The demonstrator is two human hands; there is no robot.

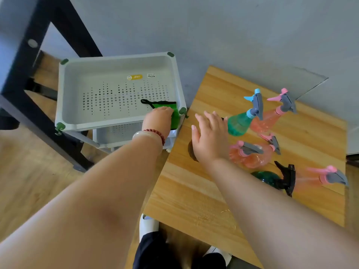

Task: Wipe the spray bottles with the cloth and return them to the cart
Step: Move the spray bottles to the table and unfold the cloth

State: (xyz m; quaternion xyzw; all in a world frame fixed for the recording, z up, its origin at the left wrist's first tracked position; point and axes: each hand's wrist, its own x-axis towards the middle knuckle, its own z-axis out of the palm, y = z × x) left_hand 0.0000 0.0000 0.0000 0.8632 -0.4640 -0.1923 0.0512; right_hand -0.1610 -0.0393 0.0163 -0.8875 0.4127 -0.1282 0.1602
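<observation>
Head view: left grip (159,116) curls onto green cloth (176,115) in cart (116,57) top tray, near-right corner. Right grip (210,136) open, near teal spray bottle (238,124) right of cart. Bunch cloth fully before lifting.

Bare near tabletop (194,191); spray bottles (250,156) thick along its right; cloth (175,115) in cart (120,57) corner.

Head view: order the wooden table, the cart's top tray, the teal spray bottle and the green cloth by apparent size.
1. wooden table
2. cart's top tray
3. teal spray bottle and green cloth: unsure, since the left hand covers part of the cloth.
</observation>
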